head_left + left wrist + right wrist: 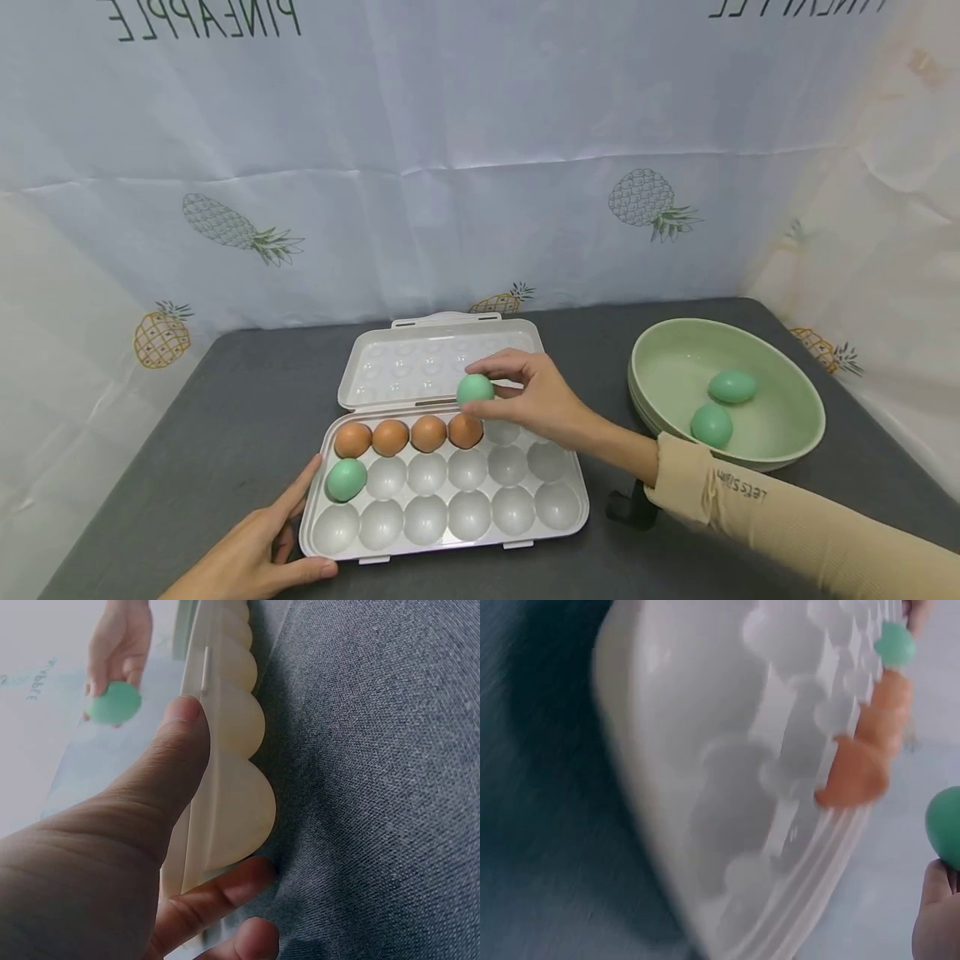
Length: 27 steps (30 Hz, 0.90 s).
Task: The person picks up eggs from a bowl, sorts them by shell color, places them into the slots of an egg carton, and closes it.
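My right hand (542, 398) pinches a green egg (475, 389) between thumb and fingers, above the back row of a white plastic egg box (442, 546). Four compartments' worth of that row, from the left, hold several brown eggs (428, 433). Another green egg (347, 480) sits at the left end of the middle row. At the box's front left corner, my left hand (251, 542) holds the box, its thumb along the front edge and its fingers at the left side. The left wrist view shows the thumb (169, 761) against the box wall.
On the right stands a pale green bowl (675, 367) with two green eggs (732, 387) in it. The box's lid (442, 337) lies folded back behind it. Dark grey cloth (255, 400) covers the table, and a pineapple-print curtain (450, 225) hangs behind.
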Each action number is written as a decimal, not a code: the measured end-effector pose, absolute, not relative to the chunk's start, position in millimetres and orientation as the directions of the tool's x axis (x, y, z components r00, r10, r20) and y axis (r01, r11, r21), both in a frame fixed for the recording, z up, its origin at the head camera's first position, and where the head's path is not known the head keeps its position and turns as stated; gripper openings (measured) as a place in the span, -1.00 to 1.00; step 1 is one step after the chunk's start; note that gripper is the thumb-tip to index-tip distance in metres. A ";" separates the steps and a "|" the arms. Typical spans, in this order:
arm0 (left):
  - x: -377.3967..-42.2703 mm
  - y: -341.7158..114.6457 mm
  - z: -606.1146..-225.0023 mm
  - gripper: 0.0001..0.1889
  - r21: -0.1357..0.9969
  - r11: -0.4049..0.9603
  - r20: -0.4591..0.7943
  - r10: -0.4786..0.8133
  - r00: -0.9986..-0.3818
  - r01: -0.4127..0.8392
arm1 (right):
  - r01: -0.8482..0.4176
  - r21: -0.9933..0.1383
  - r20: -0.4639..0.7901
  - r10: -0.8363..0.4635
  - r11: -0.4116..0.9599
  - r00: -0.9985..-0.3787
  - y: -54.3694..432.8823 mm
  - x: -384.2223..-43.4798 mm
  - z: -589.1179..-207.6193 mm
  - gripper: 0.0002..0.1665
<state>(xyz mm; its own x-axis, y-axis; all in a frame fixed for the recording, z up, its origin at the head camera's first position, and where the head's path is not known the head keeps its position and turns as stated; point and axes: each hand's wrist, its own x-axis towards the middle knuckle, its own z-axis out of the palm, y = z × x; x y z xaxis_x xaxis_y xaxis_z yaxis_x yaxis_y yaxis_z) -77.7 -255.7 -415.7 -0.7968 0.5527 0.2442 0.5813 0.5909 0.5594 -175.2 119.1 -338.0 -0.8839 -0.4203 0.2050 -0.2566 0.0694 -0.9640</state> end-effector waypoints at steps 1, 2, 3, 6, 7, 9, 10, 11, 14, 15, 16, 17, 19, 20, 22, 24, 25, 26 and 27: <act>-77.5 -255.9 -415.8 0.21 0.559 0.593 0.243 0.551 -0.798 0.580 | -0.248 -0.966 0.196 -0.433 0.067 -0.880 114.1 -173.6 -339.3 -0.49; -77.3 -256.2 -415.9 0.21 0.558 0.595 0.245 0.549 -0.799 0.579 | -0.241 -0.969 0.188 -0.446 0.063 -0.875 109.2 -172.0 -340.7 -0.50; -77.1 -256.4 -416.1 0.21 0.556 0.597 0.245 0.547 -0.800 0.578 | -0.234 -0.971 0.181 -0.459 0.059 -0.870 104.3 -170.6 -342.2 -0.50; -76.8 -256.5 -416.5 0.21 0.552 0.600 0.249 0.545 -0.801 0.579 | -0.219 -0.975 0.171 -0.498 0.040 -0.850 89.2 -166.2 -346.2 -0.50; -76.7 -256.5 -416.5 0.21 0.551 0.599 0.251 0.545 -0.800 0.581 | -0.218 -0.975 0.171 -0.507 0.035 -0.845 84.3 -165.0 -348.0 -0.50; -76.9 -256.3 -416.5 0.21 0.552 0.596 0.252 0.548 -0.798 0.583 | -0.211 -0.977 0.166 -0.526 0.026 -0.834 75.2 -162.5 -350.8 -0.51; -76.9 -256.3 -416.4 0.21 0.554 0.594 0.251 0.548 -0.797 0.583 | -0.213 -0.977 0.170 -0.536 0.020 -0.827 70.6 -161.2 -352.0 -0.52; -76.9 -256.4 -416.3 0.21 0.555 0.593 0.250 0.549 -0.797 0.583 | -0.215 -0.976 0.173 -0.544 0.015 -0.821 66.1 -160.1 -353.3 -0.53; -76.9 -256.4 -415.7 0.20 0.566 0.592 0.234 0.552 -0.801 0.573 | -0.211 -0.977 0.173 -0.571 0.001 -0.802 53.6 -156.8 -357.0 -0.54; -76.8 -256.4 -415.5 0.20 0.567 0.593 0.231 0.551 -0.802 0.571 | -0.209 -0.978 0.169 -0.579 0.003 -0.798 49.7 -155.9 -358.4 -0.54; -76.9 -256.4 -415.4 0.20 0.568 0.594 0.229 0.552 -0.802 0.570 | -0.208 -0.978 0.161 -0.583 0.014 -0.797 45.8 -154.6 -359.6 -0.54; -76.9 -256.4 -415.4 0.20 0.567 0.594 0.228 0.552 -0.802 0.571 | -0.206 -0.977 0.142 -0.577 0.046 -0.804 42.3 -153.3 -360.9 -0.53; -77.0 -256.2 -415.5 0.19 0.562 0.596 0.232 0.552 -0.801 0.573 | -0.213 -0.972 0.119 -0.575 0.099 -0.809 36.2 -150.8 -363.2 -0.52; -77.0 -256.1 -415.6 0.19 0.561 0.596 0.235 0.551 -0.800 0.575 | -0.223 -0.967 0.114 -0.577 0.122 -0.809 33.5 -149.7 -364.4 -0.52; -77.0 -256.0 -415.9 0.20 0.557 0.596 0.241 0.550 -0.799 0.578 | -0.257 -0.951 0.113 -0.580 0.171 -0.806 28.9 -147.7 -366.7 -0.52; -77.0 -256.1 -415.8 0.20 0.556 0.598 0.239 0.549 -0.801 0.577 | -0.292 -0.938 0.128 -0.598 0.186 -0.791 25.3 -146.9 -368.6 -0.53; -76.9 -256.3 -415.7 0.19 0.558 0.600 0.234 0.549 -0.802 0.573 | -0.305 -0.933 0.133 -0.604 0.192 -0.786 23.7 -146.5 -369.4 -0.53; -76.9 -256.4 -415.6 0.19 0.561 0.601 0.227 0.550 -0.804 0.569 | -0.311 -0.929 0.131 -0.609 0.201 -0.783 22.4 -146.3 -370.1 -0.54; -76.9 -256.5 -415.5 0.19 0.562 0.602 0.223 0.550 -0.805 0.567 | -0.322 -0.923 0.132 -0.613 0.211 -0.779 21.2 -146.2 -370.7 -0.55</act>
